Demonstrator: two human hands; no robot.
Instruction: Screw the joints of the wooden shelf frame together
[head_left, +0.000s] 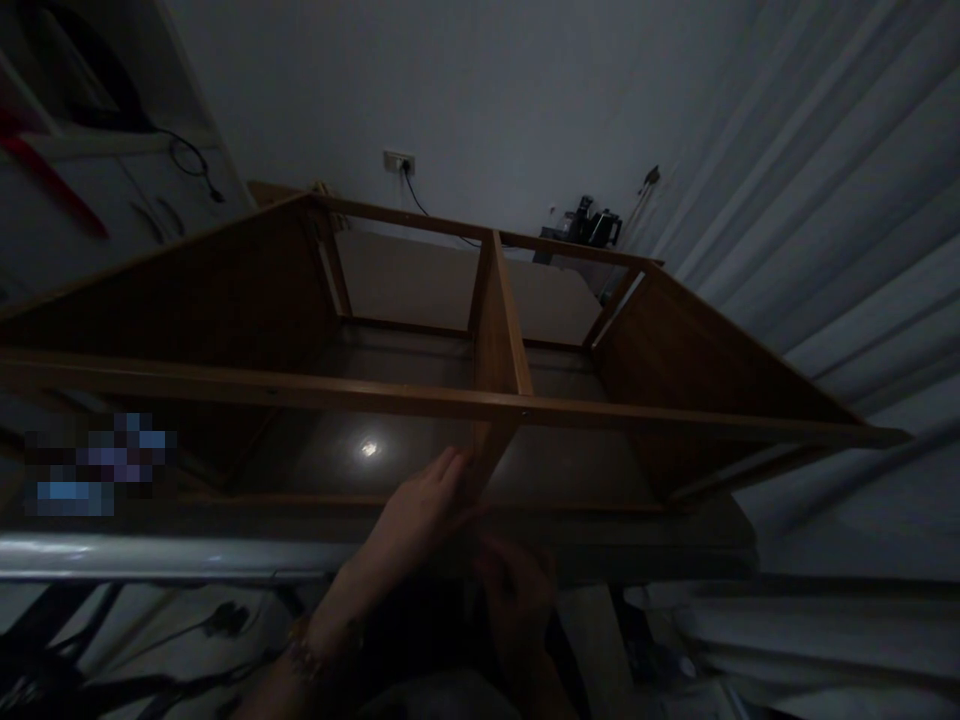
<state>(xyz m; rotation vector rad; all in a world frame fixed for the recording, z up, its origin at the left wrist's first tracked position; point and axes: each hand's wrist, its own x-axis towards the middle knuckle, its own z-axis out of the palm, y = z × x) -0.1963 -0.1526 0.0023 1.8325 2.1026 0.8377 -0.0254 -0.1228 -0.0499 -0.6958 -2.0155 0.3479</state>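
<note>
A wooden frame [390, 392] with open bays lies on the table [705, 535] in front of me. A wooden divider [499, 325] splits it down the middle. At the divider's near end, my left hand [420, 515] is closed, its fingers along the left face and its thumb across the front edge. Just below and to the right, my right hand [521, 595] is held low by the table edge with fingers curled. Deep shadow hides whether anything small is in it. A beaded bracelet [304, 650] circles my left wrist.
Pale curtains [862, 250] hang close on the right. A wall socket [399, 162] with a plugged-in black cord is behind the frame. A black kettle [604, 228] stands at the back right. White cabinets [112, 200] are at left. The room is dim.
</note>
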